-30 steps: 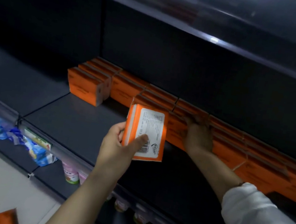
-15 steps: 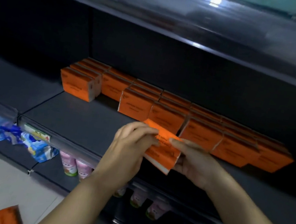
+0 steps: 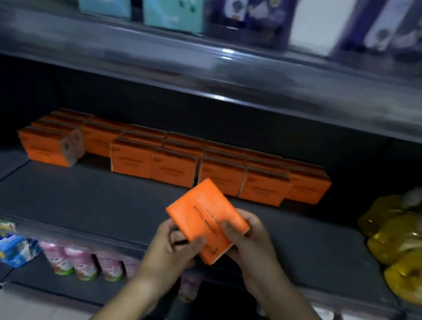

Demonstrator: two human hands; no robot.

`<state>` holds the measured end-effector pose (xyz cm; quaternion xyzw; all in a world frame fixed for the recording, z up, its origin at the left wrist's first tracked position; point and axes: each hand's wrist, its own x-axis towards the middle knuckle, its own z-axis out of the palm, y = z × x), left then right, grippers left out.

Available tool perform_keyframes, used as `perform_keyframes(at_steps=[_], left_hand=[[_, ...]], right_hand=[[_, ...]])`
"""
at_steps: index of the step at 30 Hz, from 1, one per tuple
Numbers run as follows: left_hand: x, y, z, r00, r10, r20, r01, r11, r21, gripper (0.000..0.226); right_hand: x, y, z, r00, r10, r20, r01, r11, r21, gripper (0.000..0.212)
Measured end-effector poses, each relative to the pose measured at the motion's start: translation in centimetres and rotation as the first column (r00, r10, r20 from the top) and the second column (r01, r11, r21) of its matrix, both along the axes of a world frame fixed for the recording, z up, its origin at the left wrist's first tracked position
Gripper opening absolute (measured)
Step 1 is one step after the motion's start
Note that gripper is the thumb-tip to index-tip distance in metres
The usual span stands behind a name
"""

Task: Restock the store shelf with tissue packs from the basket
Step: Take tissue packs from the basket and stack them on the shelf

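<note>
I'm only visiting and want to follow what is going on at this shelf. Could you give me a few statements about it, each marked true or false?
1. The left hand and the right hand both hold one orange tissue pack. True.
2. More orange packs stand in rows at the back of the shelf. True.
3. The held pack already stands in those rows. False: the hands hold it in front of them, over the shelf's bare front part.
4. Nothing lies right of the rows. False: yellow bags lie there.
5. Pink bottles stand on the level below. True.
</note>
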<state>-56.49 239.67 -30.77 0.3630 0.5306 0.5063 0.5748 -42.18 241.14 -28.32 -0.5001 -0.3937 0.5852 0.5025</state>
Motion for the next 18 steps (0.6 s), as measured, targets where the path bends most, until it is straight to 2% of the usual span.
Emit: perform_keyframes(at_steps=[3, 4, 5, 6, 7, 8, 9, 10, 13, 18], left_hand=[[2.2, 0.1, 0.0, 0.997, 0.021, -0.069, -0.015, 0.995, 0.097, 0.045], [2.6, 0.2, 0.0, 0.988, 0.014, -0.156, 0.01, 0.988, 0.154, 0.049], [2.8, 0.3, 0.2, 0.951, -0.004, -0.31, 0.073, 0.974, 0.214, 0.052], [3.0, 0.5, 0.3, 0.859, -0.014, -0.512, 0.177, 0.946, 0.271, 0.054], [3.4, 0.5, 0.6, 0.705, 0.004, -0.709, 0.292, 0.909, 0.296, 0.055], [3.9, 0.7, 0.9, 0.543, 0.078, -0.836, 0.378, 0.866, 0.326, 0.053], [4.5, 0.8, 1.0, 0.443, 0.132, -0.886, 0.438, 0.831, 0.343, 0.051], [5.3, 0.9, 1.3, 0.407, 0.147, -0.901, 0.475, 0.808, 0.347, 0.049], [7.5, 1.2, 2.2, 0.414, 0.15, -0.898, 0.517, 0.773, 0.368, 0.049], [10.0, 2.1, 2.2, 0.416, 0.081, -0.906, 0.621, 0.702, 0.348, 0.049]], right_hand=[[2.5, -0.3, -0.4, 0.968, -0.074, 0.241, 0.049, 0.993, 0.108, 0.036], [3.6, -0.3, -0.4, 0.926, -0.099, 0.364, 0.049, 0.988, 0.145, 0.041], [4.8, -0.3, -0.3, 0.867, -0.129, 0.481, 0.038, 0.98, 0.194, 0.052], [5.9, -0.5, 0.0, 0.797, -0.167, 0.58, 0.017, 0.967, 0.255, 0.065], [7.0, -0.7, 0.5, 0.731, -0.204, 0.651, -0.022, 0.946, 0.322, 0.077], [7.9, -1.0, 0.9, 0.671, -0.227, 0.706, -0.088, 0.921, 0.38, 0.083], [8.8, -1.2, 1.2, 0.61, -0.234, 0.757, -0.17, 0.894, 0.414, 0.084], [9.5, -1.4, 1.3, 0.544, -0.235, 0.805, -0.253, 0.869, 0.425, 0.079], [11.4, -1.4, 1.0, 0.366, -0.294, 0.883, -0.397, 0.809, 0.434, 0.052], [14.6, -0.8, -0.2, 0.278, -0.303, 0.911, -0.391, 0.831, 0.396, 0.044]])
